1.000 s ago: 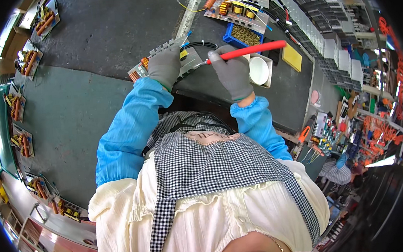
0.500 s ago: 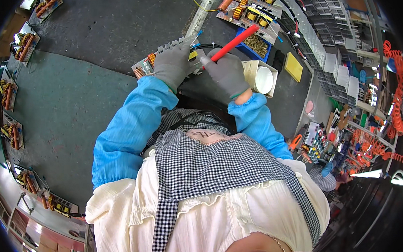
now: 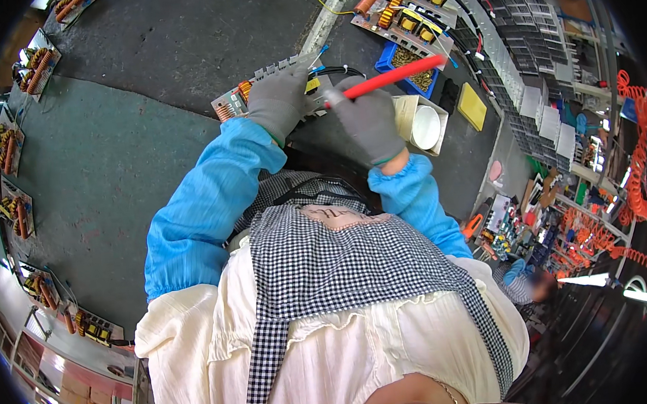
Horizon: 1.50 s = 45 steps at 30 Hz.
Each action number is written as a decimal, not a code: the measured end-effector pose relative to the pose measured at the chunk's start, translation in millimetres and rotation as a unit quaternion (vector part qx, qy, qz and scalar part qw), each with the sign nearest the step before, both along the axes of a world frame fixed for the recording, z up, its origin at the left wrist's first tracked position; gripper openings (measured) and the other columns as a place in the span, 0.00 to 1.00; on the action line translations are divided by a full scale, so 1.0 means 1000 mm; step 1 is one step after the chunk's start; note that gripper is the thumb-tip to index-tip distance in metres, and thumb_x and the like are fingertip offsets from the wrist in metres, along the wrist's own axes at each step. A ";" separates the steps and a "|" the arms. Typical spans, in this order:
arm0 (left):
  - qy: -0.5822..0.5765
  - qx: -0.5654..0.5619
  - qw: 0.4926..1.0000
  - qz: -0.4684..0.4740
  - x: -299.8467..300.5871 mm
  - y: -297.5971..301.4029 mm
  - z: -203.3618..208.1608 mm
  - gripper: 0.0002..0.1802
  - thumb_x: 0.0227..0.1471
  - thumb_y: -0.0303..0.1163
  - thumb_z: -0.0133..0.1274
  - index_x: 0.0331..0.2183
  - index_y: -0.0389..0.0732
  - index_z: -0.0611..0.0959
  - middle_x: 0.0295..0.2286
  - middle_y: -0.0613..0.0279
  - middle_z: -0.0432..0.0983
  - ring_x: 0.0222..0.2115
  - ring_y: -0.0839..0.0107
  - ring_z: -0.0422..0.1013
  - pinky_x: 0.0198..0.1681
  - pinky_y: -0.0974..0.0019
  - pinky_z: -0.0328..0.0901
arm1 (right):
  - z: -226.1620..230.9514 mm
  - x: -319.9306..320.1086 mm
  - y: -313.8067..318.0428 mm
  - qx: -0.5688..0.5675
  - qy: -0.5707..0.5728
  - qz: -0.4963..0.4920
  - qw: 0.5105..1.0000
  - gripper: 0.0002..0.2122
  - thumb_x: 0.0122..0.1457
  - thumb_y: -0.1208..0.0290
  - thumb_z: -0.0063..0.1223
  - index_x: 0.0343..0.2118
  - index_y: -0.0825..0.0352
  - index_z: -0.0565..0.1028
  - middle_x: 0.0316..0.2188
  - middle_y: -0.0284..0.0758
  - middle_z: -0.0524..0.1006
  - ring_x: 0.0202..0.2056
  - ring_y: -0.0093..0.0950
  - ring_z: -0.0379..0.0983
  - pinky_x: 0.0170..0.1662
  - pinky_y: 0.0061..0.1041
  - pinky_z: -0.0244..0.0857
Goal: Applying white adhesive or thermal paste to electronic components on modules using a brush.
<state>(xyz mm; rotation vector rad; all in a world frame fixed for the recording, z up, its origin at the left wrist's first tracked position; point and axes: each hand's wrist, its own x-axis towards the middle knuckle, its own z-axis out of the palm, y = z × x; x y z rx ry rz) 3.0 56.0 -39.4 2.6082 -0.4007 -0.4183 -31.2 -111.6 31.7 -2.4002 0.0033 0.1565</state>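
Observation:
My left hand (image 3: 279,102), in a grey glove and blue sleeve, grips a circuit board (image 3: 226,106) with copper coils at its left end and grey metal fins along its far side. The hand hides much of the board's middle. In my gloved right hand (image 3: 369,125) is a long red-handled tool (image 3: 398,73), its handle slanting up to the right. That hand is closed around it near the board's right end. The tool's working end is hidden or too small to make out. Black cables (image 3: 341,70) run just beyond the board.
Right of my hands stand a blue tray (image 3: 384,60) of small brass-coloured parts and a carton (image 3: 405,112) with a white round thing. A yellow pad (image 3: 472,107) lies farther right. Larger boards (image 3: 420,22) sit at the back; several more line the left edge.
The red handle has swung clockwise, its free end moving right and slightly down. My right hand has turned with it. My left hand stays on the board.

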 end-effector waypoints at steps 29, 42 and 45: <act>0.021 0.008 1.000 0.011 0.005 0.001 -0.007 0.24 0.56 0.47 0.61 0.50 0.47 0.78 0.43 0.57 0.84 0.44 0.56 0.81 0.43 0.53 0.74 | -0.022 -0.031 0.010 -0.058 -0.103 0.108 0.987 0.10 0.60 0.63 0.65 0.32 0.65 0.83 0.27 0.38 0.83 0.30 0.34 0.81 0.36 0.33 0.72; 0.011 0.019 1.000 -0.003 0.002 0.001 -0.007 0.26 0.53 0.47 0.64 0.51 0.47 0.79 0.42 0.57 0.84 0.44 0.57 0.81 0.43 0.53 0.74 | -0.008 -0.043 0.013 0.022 -0.062 0.033 0.997 0.09 0.60 0.66 0.65 0.33 0.67 0.82 0.25 0.36 0.81 0.28 0.29 0.79 0.34 0.29 0.71; 0.007 0.011 1.000 -0.002 0.001 0.001 -0.009 0.27 0.53 0.47 0.64 0.51 0.47 0.79 0.42 0.57 0.84 0.44 0.56 0.81 0.43 0.53 0.74 | -0.010 -0.045 0.018 0.030 -0.055 0.036 0.997 0.08 0.59 0.67 0.66 0.34 0.67 0.82 0.25 0.36 0.81 0.28 0.29 0.79 0.34 0.29 0.71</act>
